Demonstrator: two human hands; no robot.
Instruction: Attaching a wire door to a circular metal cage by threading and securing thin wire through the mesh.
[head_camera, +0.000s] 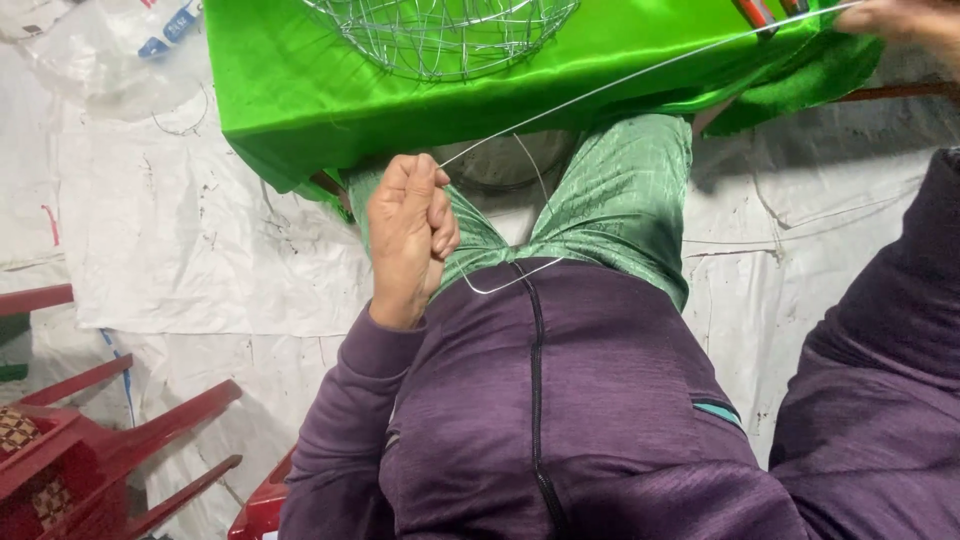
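White sheeting (200, 250) covers the floor. Left hand (408, 235), clenched, grips a thin wire (600, 92) stretched taut to the right hand (905, 22) far right, whose grip cannot be told. Beyond, a green-clothed table (290, 90) bears a wire basket (440, 35); red chair (90, 450) near left.

The wire (640, 72) is thin bare metal, bright and smooth, same as the wire basket (440, 35). Tablecloth (290, 90) is a satiny green cloth, pretty glossy. Jacket (560, 400) is a matt purple knit with a heathered look, trousers (620, 190) a green woven cloth. Floor sheet (180, 250) looks like white woven plastic, scuffed and dirty. Red chair (120, 440) is shiny moulded plastic.
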